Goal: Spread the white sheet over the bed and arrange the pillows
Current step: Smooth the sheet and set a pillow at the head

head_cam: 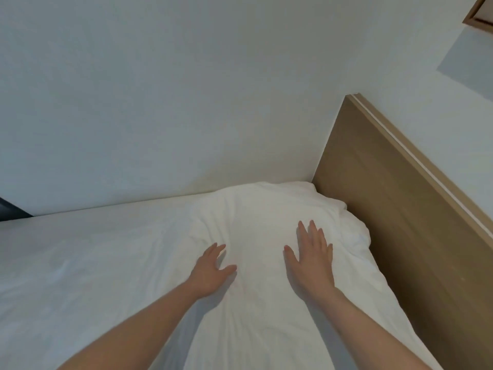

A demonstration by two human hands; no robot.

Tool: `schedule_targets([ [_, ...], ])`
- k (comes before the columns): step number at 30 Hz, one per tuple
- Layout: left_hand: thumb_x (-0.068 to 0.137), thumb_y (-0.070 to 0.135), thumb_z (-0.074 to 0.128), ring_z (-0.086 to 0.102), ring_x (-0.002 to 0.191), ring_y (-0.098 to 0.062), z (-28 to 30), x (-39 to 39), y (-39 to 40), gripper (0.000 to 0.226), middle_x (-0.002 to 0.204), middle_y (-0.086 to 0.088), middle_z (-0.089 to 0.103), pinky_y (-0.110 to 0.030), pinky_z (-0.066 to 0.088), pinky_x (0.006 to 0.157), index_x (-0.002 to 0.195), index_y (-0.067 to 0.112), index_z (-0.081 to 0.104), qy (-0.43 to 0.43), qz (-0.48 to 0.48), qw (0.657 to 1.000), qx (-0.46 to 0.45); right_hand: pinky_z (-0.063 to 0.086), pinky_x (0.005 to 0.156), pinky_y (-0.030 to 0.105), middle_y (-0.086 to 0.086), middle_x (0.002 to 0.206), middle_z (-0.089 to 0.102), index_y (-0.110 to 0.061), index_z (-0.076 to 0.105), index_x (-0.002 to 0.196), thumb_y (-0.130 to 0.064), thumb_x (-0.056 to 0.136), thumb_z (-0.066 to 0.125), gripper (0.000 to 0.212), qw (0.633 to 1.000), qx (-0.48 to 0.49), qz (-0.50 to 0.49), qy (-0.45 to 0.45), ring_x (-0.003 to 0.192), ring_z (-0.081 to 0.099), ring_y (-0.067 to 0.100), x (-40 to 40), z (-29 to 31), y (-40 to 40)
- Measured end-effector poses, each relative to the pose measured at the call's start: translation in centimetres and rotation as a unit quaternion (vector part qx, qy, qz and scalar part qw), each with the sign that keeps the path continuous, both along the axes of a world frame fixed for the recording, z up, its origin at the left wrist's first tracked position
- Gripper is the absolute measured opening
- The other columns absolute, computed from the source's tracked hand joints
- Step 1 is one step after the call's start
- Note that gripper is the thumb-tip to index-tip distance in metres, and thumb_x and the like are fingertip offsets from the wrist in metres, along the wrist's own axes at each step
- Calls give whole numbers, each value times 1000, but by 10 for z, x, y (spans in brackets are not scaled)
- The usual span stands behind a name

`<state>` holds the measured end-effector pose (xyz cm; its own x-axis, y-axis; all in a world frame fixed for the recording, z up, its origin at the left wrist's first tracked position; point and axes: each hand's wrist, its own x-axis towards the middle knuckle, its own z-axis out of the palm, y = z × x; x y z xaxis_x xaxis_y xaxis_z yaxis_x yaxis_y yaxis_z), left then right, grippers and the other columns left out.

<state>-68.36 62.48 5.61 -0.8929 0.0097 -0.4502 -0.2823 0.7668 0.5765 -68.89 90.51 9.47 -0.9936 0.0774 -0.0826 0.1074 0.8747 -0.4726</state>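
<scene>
Two hands, left hand (213,269) and right hand (310,259), fingers spread flat on pillow (266,217) at bed's headboard (386,209) corner. Advice: press evenly, smooth creases outward, square pillow against headboard.

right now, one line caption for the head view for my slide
Both hands, left hand and right hand, lie flat with straight fingers on a white pillow beside the wooden headboard.

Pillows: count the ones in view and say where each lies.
1. The pillow lies at the bed's head, against the wooden headboard and the wall, under both flat hands. Others may be out of view.
</scene>
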Motion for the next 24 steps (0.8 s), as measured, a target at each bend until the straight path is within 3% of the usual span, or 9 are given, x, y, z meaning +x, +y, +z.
schedule_targets([
  [2, 92, 56, 65, 17, 155, -17, 8, 2, -2, 77, 168, 5, 18, -36, 17, 125, 157, 30, 34, 21, 33, 999, 18, -7, 126, 46, -14, 168, -15, -39, 3, 160, -56, 102, 31, 67, 999, -1, 42, 11, 155, -17, 14, -5, 2, -19],
  [6, 88, 58, 65, 18, 155, -21, 6, 35, -31, 79, 170, 5, 13, -38, 20, 124, 156, 33, 34, -43, 2, 998, -35, -9, 122, 58, 1, 169, -14, -31, 10, 161, -56, 99, 34, 71, 985, 92, 133, -62, 154, -18, 30, 2, -20, -67],
  [12, 88, 58, 62, 13, 156, -27, -2, 116, -155, 81, 171, 2, 6, -38, 23, 122, 158, 32, 30, -131, 102, 977, -131, -9, 122, 60, 1, 170, -14, -32, 5, 162, -56, 99, 36, 74, 938, 78, 317, -112, 155, -18, 30, 40, -22, -193],
  [19, 90, 57, 62, 11, 156, -31, 18, 217, -346, 80, 171, 1, 0, -42, 28, 121, 159, 31, 27, -149, 238, 934, -222, 2, 125, 56, -3, 170, -9, -33, 6, 162, -53, 99, 42, 75, 912, 42, 384, -138, 156, -11, 29, 55, -16, -309],
  [24, 90, 58, 62, 10, 156, -29, 16, 257, -469, 81, 171, 2, 0, -43, 27, 122, 159, 31, 27, -124, 290, 920, -232, 12, 124, 55, -3, 170, -6, -35, 7, 161, -57, 98, 41, 75, 903, 59, 397, -156, 157, -4, 30, 67, -36, -402],
])
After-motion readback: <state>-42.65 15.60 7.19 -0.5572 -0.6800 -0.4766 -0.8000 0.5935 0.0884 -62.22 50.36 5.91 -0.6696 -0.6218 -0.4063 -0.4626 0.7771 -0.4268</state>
